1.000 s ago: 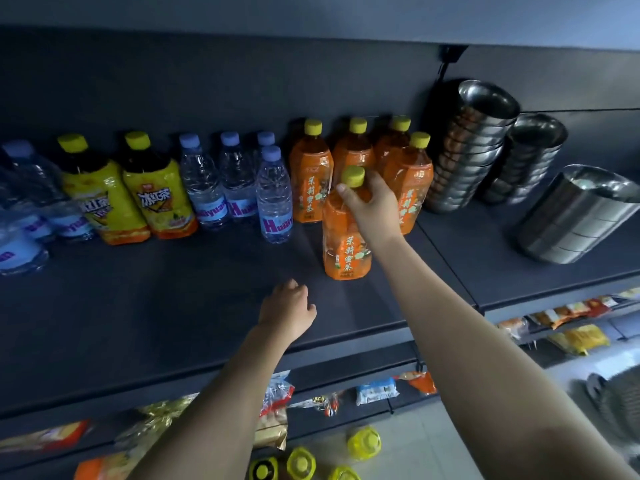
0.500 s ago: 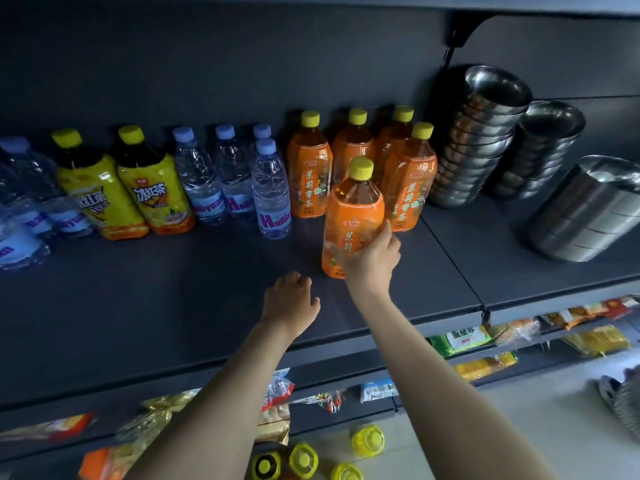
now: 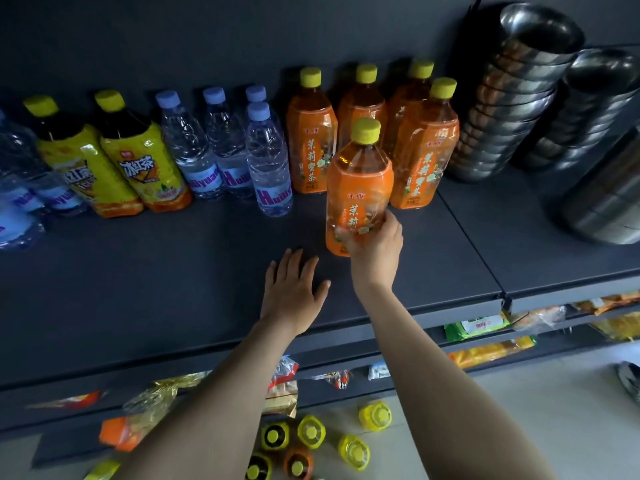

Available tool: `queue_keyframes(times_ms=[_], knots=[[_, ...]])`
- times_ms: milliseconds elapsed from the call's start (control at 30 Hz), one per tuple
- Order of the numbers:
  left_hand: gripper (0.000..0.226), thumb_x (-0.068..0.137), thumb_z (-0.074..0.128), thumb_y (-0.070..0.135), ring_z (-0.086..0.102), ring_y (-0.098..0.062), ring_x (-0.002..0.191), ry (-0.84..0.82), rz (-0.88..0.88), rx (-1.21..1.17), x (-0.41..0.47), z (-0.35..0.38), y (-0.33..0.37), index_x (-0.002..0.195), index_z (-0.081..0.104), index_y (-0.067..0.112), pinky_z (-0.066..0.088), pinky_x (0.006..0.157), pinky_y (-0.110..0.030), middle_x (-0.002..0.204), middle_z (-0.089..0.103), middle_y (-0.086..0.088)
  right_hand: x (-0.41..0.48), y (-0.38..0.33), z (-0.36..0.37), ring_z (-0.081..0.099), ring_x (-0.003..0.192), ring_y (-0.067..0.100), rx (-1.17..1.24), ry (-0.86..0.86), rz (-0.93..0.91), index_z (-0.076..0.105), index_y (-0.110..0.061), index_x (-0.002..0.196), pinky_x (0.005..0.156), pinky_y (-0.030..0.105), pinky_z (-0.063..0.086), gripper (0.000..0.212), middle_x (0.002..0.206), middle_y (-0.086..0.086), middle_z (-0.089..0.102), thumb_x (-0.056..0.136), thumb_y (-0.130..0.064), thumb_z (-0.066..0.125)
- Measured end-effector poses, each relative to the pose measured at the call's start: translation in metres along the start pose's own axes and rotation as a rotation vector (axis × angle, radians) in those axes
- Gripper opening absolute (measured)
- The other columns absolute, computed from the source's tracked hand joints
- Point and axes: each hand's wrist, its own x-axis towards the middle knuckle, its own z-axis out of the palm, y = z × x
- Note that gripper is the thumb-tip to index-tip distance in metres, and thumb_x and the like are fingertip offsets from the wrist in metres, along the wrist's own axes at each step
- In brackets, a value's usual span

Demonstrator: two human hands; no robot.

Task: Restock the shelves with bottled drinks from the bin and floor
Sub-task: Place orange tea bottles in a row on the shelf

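An orange tea bottle [image 3: 358, 183] with a yellow cap stands upright on the dark shelf [image 3: 173, 289], in front of a row of like orange bottles [image 3: 311, 143]. My right hand [image 3: 375, 244] grips its lower part from the front. My left hand [image 3: 294, 289] lies flat on the shelf just left of it, fingers straight, holding nothing. Further left stand clear water bottles [image 3: 268, 164] and yellow iced-tea bottles [image 3: 145, 161]. Several yellow-capped bottles [image 3: 311, 433] stand on the floor below.
Stacks of steel bowls [image 3: 509, 109] fill the shelf's right end, beyond a divider seam. Snack packets [image 3: 476, 325] lie on lower shelves. The shelf front left of my hands is bare. Grey floor shows at the lower right.
My right hand slid from the bottle's neck down to its lower body. My left hand uncurled and now lies flat. The camera moved closer.
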Motion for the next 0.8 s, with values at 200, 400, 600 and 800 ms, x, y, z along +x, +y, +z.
queue_keyframes(times_ms=[200, 400, 600, 800], knots=[[0.061, 0.093, 0.021, 0.057, 0.003, -0.021, 0.146, 0.026, -0.010, 0.014, 0.001, 0.003, -0.001, 0.146, 0.022, 0.025, 0.003, 0.118, -0.042, 0.156, 0.014, -0.005, 0.032, 0.003, -0.001, 0.044, 0.124, 0.026, -0.045, -0.023, -0.003, 0.038, -0.015, 0.136, 0.098, 0.046, 0.041, 0.083, 0.133, 0.004, 0.049, 0.069, -0.044, 0.078], [0.084, 0.075, 0.000, 0.064, 0.010, -0.022, 0.146, 0.074, -0.011, 0.025, 0.001, 0.006, -0.001, 0.143, 0.030, 0.024, 0.006, 0.117, -0.042, 0.154, 0.022, -0.005, 0.064, 0.004, 0.005, 0.040, 0.126, 0.028, -0.089, -0.035, 0.026, 0.036, -0.018, 0.137, 0.099, 0.048, 0.034, 0.082, 0.138, 0.001, 0.045, 0.071, -0.047, 0.076], [0.084, 0.076, 0.004, 0.064, 0.013, -0.022, 0.145, 0.090, -0.022, 0.007, 0.002, 0.007, 0.000, 0.141, 0.034, 0.022, 0.007, 0.118, -0.042, 0.153, 0.025, -0.006, 0.093, 0.002, 0.012, 0.030, 0.129, 0.033, -0.152, -0.061, 0.060, 0.032, -0.019, 0.142, 0.103, 0.047, 0.033, 0.086, 0.140, 0.011, 0.032, 0.073, -0.050, 0.073], [0.081, 0.078, 0.008, 0.063, 0.018, -0.024, 0.144, 0.113, -0.020, 0.001, 0.002, 0.006, -0.001, 0.140, 0.038, 0.020, 0.010, 0.117, -0.043, 0.151, 0.030, -0.008, 0.099, 0.004, 0.023, 0.042, 0.125, 0.029, -0.089, -0.003, 0.050, 0.035, -0.015, 0.139, 0.100, 0.047, 0.039, 0.083, 0.138, 0.006, 0.038, 0.072, -0.044, 0.076]])
